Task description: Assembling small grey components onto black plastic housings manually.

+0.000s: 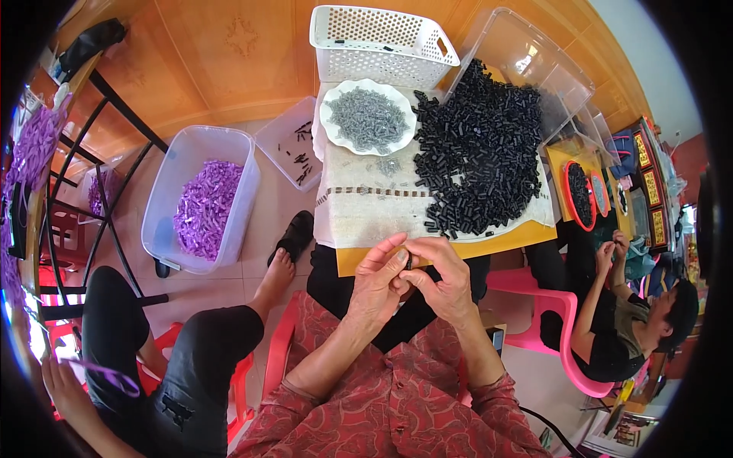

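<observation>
My left hand (376, 276) and my right hand (444, 281) meet in front of the table's near edge. Both are closed, their fingertips pinching a small black tube-shaped piece (408, 263) between them; the fingers cover much of it. Just beyond my right hand, a large heap of similar short black pieces (489, 145) spreads over a whitish cloth (366, 217). Farther back on the left of the cloth sits a white scalloped dish (330, 114), full of small clear grey pieces (366, 120). Several more clear pieces (388, 166) lie loose beside the dish.
A white perforated basket (374, 65) stands behind the dish, with a clear bin (534, 61) behind the heap. On the floor at left are a bin (156, 206) of purple pieces and a shallow tray (267, 137). One person (206, 359) sits left, another (618, 328) right.
</observation>
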A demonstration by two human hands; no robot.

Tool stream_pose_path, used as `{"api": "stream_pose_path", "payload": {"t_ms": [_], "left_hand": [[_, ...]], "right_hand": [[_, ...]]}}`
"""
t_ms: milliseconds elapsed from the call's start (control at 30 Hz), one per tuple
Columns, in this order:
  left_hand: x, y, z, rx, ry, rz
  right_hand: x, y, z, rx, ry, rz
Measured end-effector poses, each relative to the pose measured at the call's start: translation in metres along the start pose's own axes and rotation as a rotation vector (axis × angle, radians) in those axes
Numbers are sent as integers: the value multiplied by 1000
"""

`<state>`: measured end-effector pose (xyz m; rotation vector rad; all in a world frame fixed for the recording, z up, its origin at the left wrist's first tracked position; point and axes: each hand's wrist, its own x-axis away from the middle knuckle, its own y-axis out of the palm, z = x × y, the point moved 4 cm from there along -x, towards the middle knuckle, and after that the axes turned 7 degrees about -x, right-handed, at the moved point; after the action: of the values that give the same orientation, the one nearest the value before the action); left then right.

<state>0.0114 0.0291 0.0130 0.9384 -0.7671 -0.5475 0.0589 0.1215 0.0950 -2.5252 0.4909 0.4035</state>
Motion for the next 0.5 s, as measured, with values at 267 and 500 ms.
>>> {"api": "stream_pose_path", "payload": {"t_ms": [267,500], "left_hand": [[0,-1,-1,36,-42,-47],[1,7,7,-47,-6,-231]], "right_hand": [[8,0,11,-53,34,51],[7,-12,12,-91,15,110]]}}
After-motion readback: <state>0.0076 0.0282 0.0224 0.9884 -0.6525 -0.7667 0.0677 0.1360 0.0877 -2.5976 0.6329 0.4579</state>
